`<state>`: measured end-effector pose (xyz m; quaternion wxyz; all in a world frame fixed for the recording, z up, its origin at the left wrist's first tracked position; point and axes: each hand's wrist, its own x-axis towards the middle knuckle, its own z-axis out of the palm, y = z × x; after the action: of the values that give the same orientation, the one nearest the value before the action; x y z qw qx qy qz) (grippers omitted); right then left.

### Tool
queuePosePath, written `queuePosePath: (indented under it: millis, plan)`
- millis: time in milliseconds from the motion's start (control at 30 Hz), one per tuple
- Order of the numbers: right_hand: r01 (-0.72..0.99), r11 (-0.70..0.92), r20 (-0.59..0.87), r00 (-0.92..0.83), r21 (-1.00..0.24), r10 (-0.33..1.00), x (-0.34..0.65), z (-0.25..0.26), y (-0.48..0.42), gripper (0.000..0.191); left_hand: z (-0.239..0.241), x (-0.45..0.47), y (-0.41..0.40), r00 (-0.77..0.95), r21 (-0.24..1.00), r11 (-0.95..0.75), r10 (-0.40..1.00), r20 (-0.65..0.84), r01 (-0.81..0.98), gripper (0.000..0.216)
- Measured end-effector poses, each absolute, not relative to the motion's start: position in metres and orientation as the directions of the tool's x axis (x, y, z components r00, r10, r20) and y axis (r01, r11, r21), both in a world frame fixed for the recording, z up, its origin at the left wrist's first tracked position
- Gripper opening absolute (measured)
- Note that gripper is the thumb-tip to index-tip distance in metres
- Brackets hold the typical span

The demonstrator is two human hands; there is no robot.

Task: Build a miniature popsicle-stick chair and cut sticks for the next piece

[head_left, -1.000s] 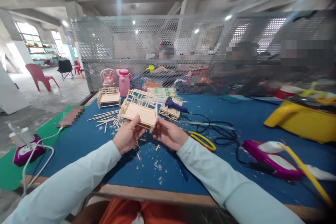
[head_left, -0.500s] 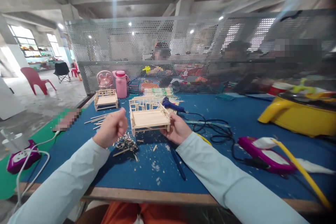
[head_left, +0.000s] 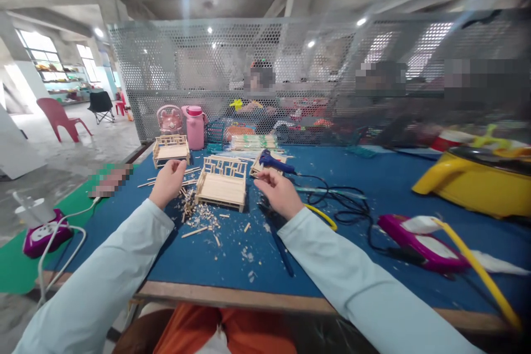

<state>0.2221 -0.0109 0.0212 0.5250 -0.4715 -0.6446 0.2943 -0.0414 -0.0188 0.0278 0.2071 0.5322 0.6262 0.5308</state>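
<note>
A small bench model [head_left: 222,188] built from wooden sticks stands on the blue table mat [head_left: 373,177] between my hands. My left hand [head_left: 168,182] hovers to its left over loose wooden sticks [head_left: 166,181] and a heap of wood scraps [head_left: 199,215], fingers loosely apart and holding nothing. My right hand [head_left: 277,192] is just right of the bench, fingers loosely curled and empty, close to a blue glue gun [head_left: 276,164] lying on another stick model [head_left: 263,167].
A second finished bench [head_left: 171,150] and a pink bottle [head_left: 194,127] stand at the back left. A black cable [head_left: 340,204], a yellow ring [head_left: 321,217], a purple tool [head_left: 423,243] and a yellow container [head_left: 473,185] lie to the right. A mesh screen [head_left: 290,77] separates people opposite.
Both hands held the bench up; the left let go first, then the right set it down on the mat and released it. The left hand moved toward the loose sticks.
</note>
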Motion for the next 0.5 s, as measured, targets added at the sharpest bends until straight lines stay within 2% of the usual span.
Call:
queuePosePath:
  millis: [167, 267, 333, 400, 500]
  plan:
    - [0.478, 0.351, 0.290, -0.200, -0.805, 0.936, 0.208, 0.017, -0.025, 0.020, 0.025, -0.033, -0.028, -0.078, 0.700, -0.087, 0.977, 0.200, 0.709, 0.041]
    - [0.451, 0.369, 0.303, -0.214, -0.813, 0.929, 0.203, 0.015, -0.026, 0.017, 0.018, -0.022, -0.031, -0.016, 0.697, -0.148, 0.975, 0.223, 0.701, 0.031]
    - [0.354, 0.344, 0.300, -0.174, -0.870, 0.938, 0.204, 0.016, -0.025, 0.017, 0.019, -0.016, -0.033, -0.014, 0.811, -0.222, 0.962, 0.273, 0.541, 0.027]
    - [0.187, 0.250, 0.231, -0.119, -0.950, 0.966, 0.207, 0.021, -0.023, 0.019, 0.024, -0.011, -0.035, -0.080, 0.911, -0.313, 0.935, 0.345, 0.269, 0.027]
    - [-0.130, 0.024, 0.035, -0.081, -0.991, 0.996, 0.213, 0.028, -0.021, 0.016, 0.035, -0.007, -0.040, -0.295, 0.883, -0.464, 0.856, 0.425, -0.073, 0.029]
